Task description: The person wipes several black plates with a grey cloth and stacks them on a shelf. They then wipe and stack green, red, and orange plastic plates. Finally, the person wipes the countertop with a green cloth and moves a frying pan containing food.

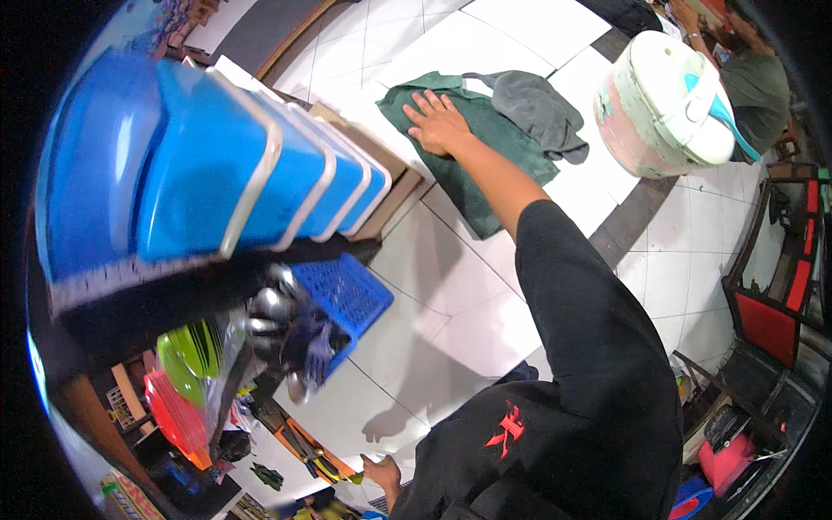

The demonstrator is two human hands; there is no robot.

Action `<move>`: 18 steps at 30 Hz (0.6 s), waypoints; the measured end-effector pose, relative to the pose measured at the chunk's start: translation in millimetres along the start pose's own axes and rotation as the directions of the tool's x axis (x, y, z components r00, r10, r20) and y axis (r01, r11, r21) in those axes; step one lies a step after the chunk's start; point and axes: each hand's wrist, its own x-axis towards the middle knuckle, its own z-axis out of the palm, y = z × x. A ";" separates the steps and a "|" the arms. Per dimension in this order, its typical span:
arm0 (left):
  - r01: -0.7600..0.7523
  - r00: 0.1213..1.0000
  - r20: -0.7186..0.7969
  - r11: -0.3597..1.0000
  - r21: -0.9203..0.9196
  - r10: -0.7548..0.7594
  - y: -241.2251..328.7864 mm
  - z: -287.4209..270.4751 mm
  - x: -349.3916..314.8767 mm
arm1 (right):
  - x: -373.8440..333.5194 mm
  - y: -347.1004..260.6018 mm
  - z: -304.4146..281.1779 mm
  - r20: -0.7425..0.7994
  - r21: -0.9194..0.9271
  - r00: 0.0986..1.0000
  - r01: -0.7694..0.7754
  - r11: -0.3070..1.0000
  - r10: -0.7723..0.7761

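My right hand (440, 126) lies flat with its fingers spread on a dark green cloth (481, 204), which is laid over a white tiled surface (416, 251). Against the cloth's right side sits a crumpled grey cloth (542, 108). Low in the view, beside my black shirt, my left hand (382, 475) hangs free with at least one finger stretched out. Nothing shows in it, though its lower part is cut off from sight.
Blue tubs with white rims (208, 165) stand at the left. Below them, a blue plastic basket (351, 299) holds spoons and forks. A rice cooker (663, 108) with a turquoise handle stands right of the cloths. Another person (754, 91) is at the upper right.
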 end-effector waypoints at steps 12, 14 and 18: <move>0.120 0.993 0.025 0.992 -0.033 -0.119 37.7 -75.0 -4.4 | 60.9 174.1 0.2 -0.483 -0.004 0.676 -0.638 0.770 0.557; 0.300 0.942 0.110 0.941 0.154 -0.318 11.8 -56.3 1.0 | 49.5 132.8 1.5 -0.472 -0.027 0.700 -0.619 0.785 0.536; 0.065 0.994 0.100 0.987 -0.145 -0.050 -21.7 -6.6 42.7 | -48.9 19.1 11.5 -0.339 0.044 0.902 -0.270 0.962 0.269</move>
